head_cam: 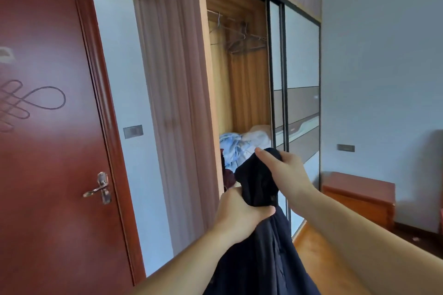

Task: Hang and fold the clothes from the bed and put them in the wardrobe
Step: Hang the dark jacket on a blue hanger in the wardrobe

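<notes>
A dark navy garment [261,242] hangs in front of me, held up by both hands. My left hand [239,213] grips it in a fist around a bunched part. My right hand [287,172] grips its top end a little higher and to the right. Beyond them stands the open wardrobe [242,74] with wooden inner walls. A rail near its top carries several bare wire hangers [242,38]. Light blue and white clothes [239,146] lie heaped on the wardrobe shelf, with something dark red below them. The bed is out of view.
A red-brown door [48,127] with a metal handle [99,189] stands shut on the left. The wardrobe's sliding mirrored doors [302,93] are pushed right. A wooden bedside cabinet [359,196] sits against the right wall on the wooden floor.
</notes>
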Demonstrator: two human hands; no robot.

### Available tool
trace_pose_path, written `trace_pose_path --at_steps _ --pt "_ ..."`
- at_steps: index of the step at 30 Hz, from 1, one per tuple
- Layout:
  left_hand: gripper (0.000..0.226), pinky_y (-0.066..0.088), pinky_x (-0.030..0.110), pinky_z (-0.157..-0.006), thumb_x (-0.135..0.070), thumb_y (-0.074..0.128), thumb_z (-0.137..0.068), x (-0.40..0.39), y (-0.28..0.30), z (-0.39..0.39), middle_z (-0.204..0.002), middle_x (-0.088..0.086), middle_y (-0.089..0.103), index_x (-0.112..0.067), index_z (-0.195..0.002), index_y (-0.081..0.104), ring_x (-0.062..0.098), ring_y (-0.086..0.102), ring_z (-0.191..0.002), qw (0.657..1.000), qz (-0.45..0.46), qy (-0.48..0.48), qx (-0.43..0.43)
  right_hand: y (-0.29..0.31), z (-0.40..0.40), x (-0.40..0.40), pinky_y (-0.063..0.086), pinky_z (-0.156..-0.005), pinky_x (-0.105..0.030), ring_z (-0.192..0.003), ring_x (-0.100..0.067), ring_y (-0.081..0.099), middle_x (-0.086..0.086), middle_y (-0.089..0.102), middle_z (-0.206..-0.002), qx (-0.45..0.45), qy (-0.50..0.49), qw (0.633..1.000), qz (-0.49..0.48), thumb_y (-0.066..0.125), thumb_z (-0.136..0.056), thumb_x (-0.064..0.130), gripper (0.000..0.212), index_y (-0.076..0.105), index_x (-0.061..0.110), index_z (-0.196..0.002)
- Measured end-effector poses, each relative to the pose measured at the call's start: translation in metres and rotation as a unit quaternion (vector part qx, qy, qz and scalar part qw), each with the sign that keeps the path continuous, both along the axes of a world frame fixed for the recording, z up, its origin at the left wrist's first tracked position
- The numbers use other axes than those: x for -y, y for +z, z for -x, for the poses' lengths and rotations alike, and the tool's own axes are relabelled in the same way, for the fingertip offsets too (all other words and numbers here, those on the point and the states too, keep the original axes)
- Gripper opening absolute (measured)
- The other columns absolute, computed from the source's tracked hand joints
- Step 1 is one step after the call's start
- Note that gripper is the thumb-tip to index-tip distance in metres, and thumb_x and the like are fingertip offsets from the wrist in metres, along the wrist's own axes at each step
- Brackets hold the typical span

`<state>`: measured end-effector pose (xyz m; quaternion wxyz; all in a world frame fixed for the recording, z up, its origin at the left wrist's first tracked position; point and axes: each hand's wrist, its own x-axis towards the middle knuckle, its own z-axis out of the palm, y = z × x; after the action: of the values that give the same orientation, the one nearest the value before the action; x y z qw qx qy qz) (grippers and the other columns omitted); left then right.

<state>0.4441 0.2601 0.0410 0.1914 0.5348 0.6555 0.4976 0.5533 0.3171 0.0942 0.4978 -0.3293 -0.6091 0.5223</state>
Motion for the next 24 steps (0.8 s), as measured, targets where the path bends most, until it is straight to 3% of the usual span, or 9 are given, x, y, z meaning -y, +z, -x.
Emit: trace_pose_path --at_steps 4,8,10,13,17,21,24 --pt "0.026 0.055 0.02 -0.068 -0.026 0.083 -0.07 -0.059 0.001 0.042 -0.086 -0.01 0.073 -0.027 -0.093 0.071 0.003 0.069 -0.078 0.999 -0.024 0.016 0.023 0.003 0.036 -0.055 0.051 -0.068 -0.021 -0.083 -0.011 0.067 -0.001 0.071 -0.086 0.059 0.018 0.996 -0.068 0.066 -0.089 0.039 0.026 0.067 0.013 -0.092" --pt "0.021 0.05 0.013 -0.06 -0.027 0.083 -0.07 -0.126 0.004 0.08 -0.081 -0.011 0.073 -0.028 -0.087 0.071 0.0 0.068 -0.073 0.998 -0.044 0.026 0.041 0.003 0.073 -0.122 0.055 -0.084 -0.032 -0.09 -0.012 0.068 0.001 0.072 -0.093 0.102 0.016 0.99 -0.1 0.063 -0.088 0.047 0.03 0.067 0.018 -0.095" --pt "0.017 0.051 0.015 -0.062 -0.027 0.082 -0.071 -0.163 0.008 0.098 -0.079 -0.011 0.073 -0.028 -0.085 0.072 0.001 0.068 -0.074 0.998 -0.053 0.01 0.045 0.007 0.092 -0.156 0.054 -0.085 -0.031 -0.092 -0.01 0.067 0.004 0.072 -0.093 0.106 0.0 0.987 -0.117 0.06 -0.09 0.048 0.028 0.068 0.022 -0.094" --pt "0.015 0.055 0.02 -0.069 -0.025 0.081 -0.071 -0.22 0.02 0.122 -0.079 -0.012 0.073 -0.03 -0.08 0.071 0.0 0.068 -0.074 0.995 -0.074 -0.012 0.063 0.019 0.119 -0.21 0.051 -0.076 -0.024 -0.09 -0.01 0.066 0.003 0.071 -0.091 0.094 -0.023 0.987 -0.125 0.055 -0.094 0.045 0.029 0.068 0.019 -0.091" --pt "0.016 0.056 0.022 -0.073 -0.024 0.08 -0.072 -0.286 0.033 0.138 -0.082 -0.012 0.074 -0.025 -0.087 0.074 0.002 0.069 -0.078 0.993 -0.094 -0.031 0.064 0.033 0.137 -0.276 0.051 -0.077 -0.026 -0.09 -0.013 0.065 -0.001 0.069 -0.09 0.079 -0.037 0.987 -0.134 0.051 -0.096 0.043 0.033 0.067 0.016 -0.09" --pt "0.02 0.051 0.012 -0.07 -0.022 0.079 -0.076 -0.348 0.051 0.15 -0.087 -0.016 0.075 -0.026 -0.095 0.074 -0.004 0.068 -0.082 0.992 -0.11 -0.036 0.044 0.044 0.145 -0.346 0.052 -0.08 -0.032 -0.089 -0.019 0.064 -0.008 0.067 -0.09 0.062 -0.045 0.984 -0.159 0.05 -0.095 0.046 0.039 0.065 0.01 -0.09" --pt "0.014 0.055 0.023 -0.076 -0.023 0.079 -0.076 -0.394 0.07 0.159 -0.084 -0.014 0.075 -0.027 -0.088 0.073 0.001 0.069 -0.081 0.993 -0.119 -0.007 0.016 0.057 0.149 -0.402 0.052 -0.078 -0.036 -0.083 -0.02 0.061 -0.015 0.063 -0.09 0.057 -0.025 0.981 -0.182 0.05 -0.095 0.049 0.046 0.062 0.004 -0.095"
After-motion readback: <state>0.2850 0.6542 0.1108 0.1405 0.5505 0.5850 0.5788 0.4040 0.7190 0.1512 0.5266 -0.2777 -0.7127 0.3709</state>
